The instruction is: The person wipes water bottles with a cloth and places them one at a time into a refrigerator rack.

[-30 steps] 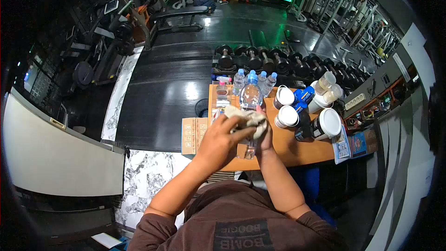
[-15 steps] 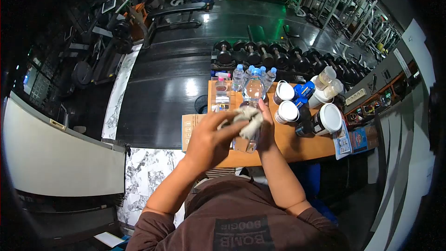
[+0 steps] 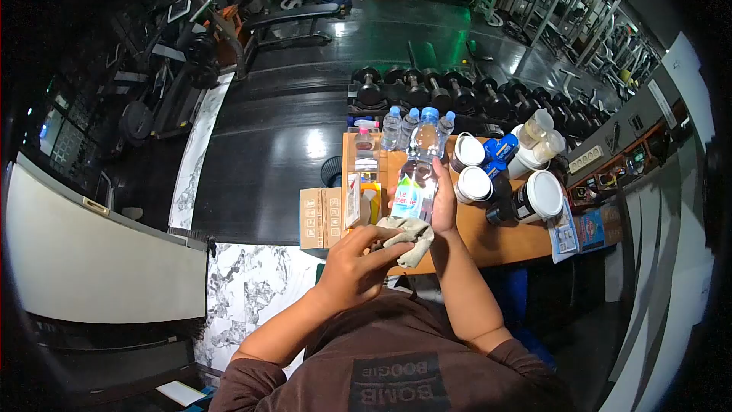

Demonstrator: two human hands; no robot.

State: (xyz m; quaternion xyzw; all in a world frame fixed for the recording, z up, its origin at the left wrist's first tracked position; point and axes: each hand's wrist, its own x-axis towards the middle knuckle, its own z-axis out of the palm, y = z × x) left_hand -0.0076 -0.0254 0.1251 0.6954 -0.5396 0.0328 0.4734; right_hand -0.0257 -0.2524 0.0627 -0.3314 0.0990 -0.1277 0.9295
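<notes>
A clear plastic water bottle (image 3: 416, 183) with a blue cap and a green and white label is tilted, its cap pointing away from me. My right hand (image 3: 444, 200) is wrapped round its right side, with the thumb along the bottle. My left hand (image 3: 357, 265) grips a crumpled pale cloth (image 3: 412, 241), which lies against the bottom end of the bottle. Behind the held bottle, several smaller bottles (image 3: 391, 128) with blue caps stand upright on the wooden table (image 3: 488, 246).
White-lidded tubs (image 3: 542, 194) and a blue package (image 3: 503, 148) stand at the table's right. On the left are a pink-topped spray bottle (image 3: 365, 137) and a cardboard box (image 3: 321, 217). A dumbbell rack (image 3: 435, 91) runs behind the table.
The cloth and my left hand have moved down to the bottle's bottom end, uncovering the label. The bottle has shifted slightly and its cap now leans further right.
</notes>
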